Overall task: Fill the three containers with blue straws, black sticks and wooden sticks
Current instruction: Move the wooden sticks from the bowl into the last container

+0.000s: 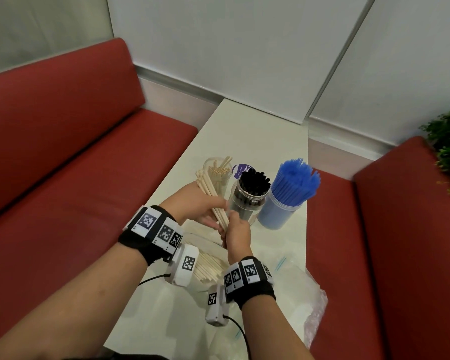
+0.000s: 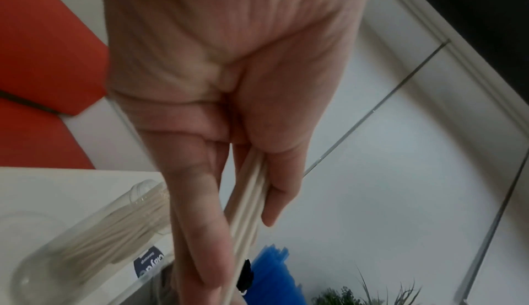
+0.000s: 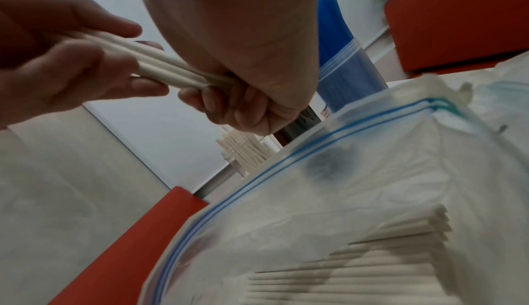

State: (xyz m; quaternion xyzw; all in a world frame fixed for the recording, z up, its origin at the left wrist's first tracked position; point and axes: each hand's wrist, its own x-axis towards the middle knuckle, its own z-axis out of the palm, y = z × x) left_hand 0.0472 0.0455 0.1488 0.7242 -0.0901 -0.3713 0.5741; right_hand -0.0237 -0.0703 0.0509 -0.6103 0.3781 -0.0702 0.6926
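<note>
- Our left hand [image 1: 202,207] and right hand [image 1: 235,231] both grip one bundle of wooden sticks [image 1: 213,196], likely squaring it up.
- It points toward the part-filled clear container [image 1: 217,172] on the tabletop [image 1: 257,131].
- More sticks wait in the zip bag [image 3: 358,253].

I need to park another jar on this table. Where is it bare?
Bare: the far end of the table, between the wall and the three containers, and a strip along its left edge. Crowded: the near end, under plastic bags, spare wooden sticks and both hands.
</note>
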